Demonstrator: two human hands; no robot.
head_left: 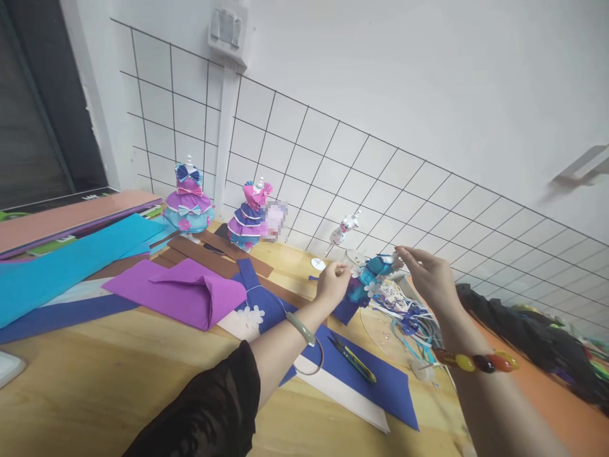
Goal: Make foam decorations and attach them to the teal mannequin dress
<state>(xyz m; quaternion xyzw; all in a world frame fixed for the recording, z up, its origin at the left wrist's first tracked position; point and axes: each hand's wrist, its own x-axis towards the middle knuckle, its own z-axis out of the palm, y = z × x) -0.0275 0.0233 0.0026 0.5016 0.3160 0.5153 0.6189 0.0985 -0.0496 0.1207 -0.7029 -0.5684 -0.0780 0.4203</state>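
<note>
A miniature dress form in a teal and purple ruffled dress (373, 271) stands tilted between my hands. White flower trim (372, 289) lies across its front. Left of the dress, my left hand (333, 282) is closed in a pinch, with a white petal at its fingertips. My right hand (428, 276) pinches pale material at the upper right of the dress. The exact grip of both hands is too small to make out fully. More white fabric flowers (250, 317) lie on the table near my left wrist. Yellow-handled thread snips (354, 360) rest on navy fabric (390, 387).
Two dressed mini forms (189, 203) (250, 216) and a bare white form (345, 230) stand along the wire grid (304, 149). Folded purple fabric (176, 289) and turquoise fabric (71, 266) lie left. Tangled ribbons (404, 311) lie beside my right forearm; black gathered fabric (514, 336) is beyond.
</note>
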